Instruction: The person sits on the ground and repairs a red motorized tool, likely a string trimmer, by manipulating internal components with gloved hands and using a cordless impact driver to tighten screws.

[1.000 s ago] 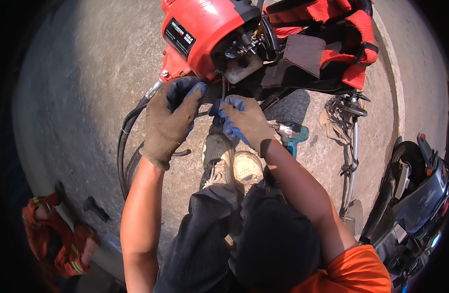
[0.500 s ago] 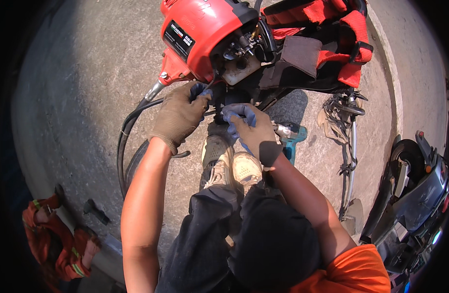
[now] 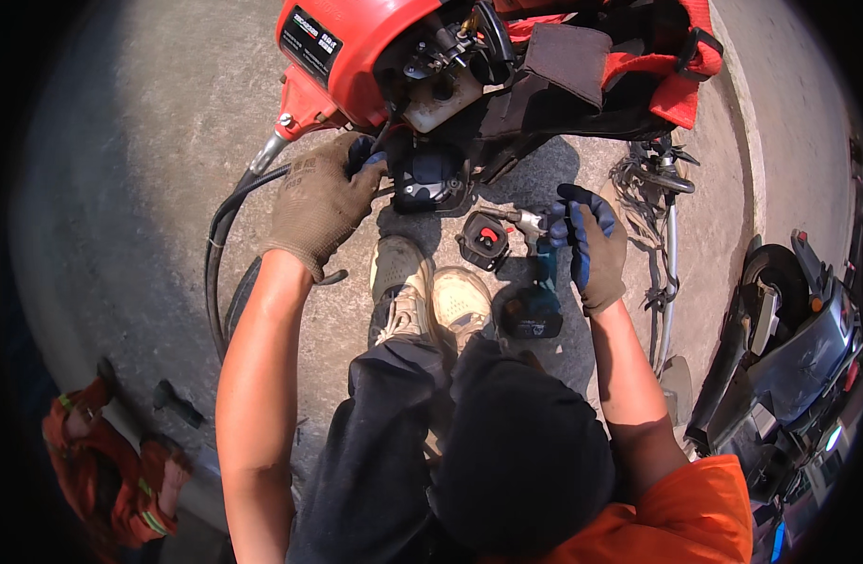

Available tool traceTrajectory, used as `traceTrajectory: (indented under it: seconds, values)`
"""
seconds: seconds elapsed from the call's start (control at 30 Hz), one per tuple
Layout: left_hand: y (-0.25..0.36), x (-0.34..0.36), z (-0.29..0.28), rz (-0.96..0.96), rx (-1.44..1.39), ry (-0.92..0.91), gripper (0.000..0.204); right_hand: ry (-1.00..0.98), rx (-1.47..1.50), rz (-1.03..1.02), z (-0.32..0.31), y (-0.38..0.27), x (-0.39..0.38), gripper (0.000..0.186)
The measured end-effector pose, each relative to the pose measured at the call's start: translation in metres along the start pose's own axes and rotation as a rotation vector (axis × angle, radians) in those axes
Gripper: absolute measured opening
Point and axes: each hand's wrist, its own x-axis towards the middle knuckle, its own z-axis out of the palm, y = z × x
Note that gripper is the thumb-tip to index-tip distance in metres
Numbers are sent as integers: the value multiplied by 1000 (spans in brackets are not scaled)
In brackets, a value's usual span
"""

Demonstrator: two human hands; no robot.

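Observation:
Both my hands wear brown gloves with blue-coated fingers. My left hand (image 3: 323,202) is closed at the lower edge of a red-housed engine unit (image 3: 356,66), fingertips pinched beside a thin dark cable; what they hold, if anything, is hidden. Just right of those fingers is a black plastic housing (image 3: 429,179) below the engine. My right hand (image 3: 598,249) is beside the head of a teal cordless power tool (image 3: 544,268), fingers loosely bent and apart, with no grip on it visible. A small black square container (image 3: 484,239) with red pieces inside sits left of the tool.
A dark harness with red straps (image 3: 638,75) adjoins the engine. Black hoses (image 3: 223,235) curve down at left. A metal pole with tangled cords (image 3: 671,254) lies at right, near a parked scooter (image 3: 793,348). Another person in orange workwear (image 3: 112,461) is at lower left.
My right hand has moved right, away from my left hand, to the power tool. The small black container now shows. My left hand stays by the engine, which sits higher and further left in view.

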Motion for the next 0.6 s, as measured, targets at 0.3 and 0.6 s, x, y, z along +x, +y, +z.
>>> traceTrajectory:
  seconds: [0.3,0.6]
  values:
    - [-1,-5,10,-45,-66,-34,36,-479,-1368,-193,-25,80,-12,66]
    - [4,-13,5,-41,-112,-82,39,-136,-1443,-283,30,126,-7,108]
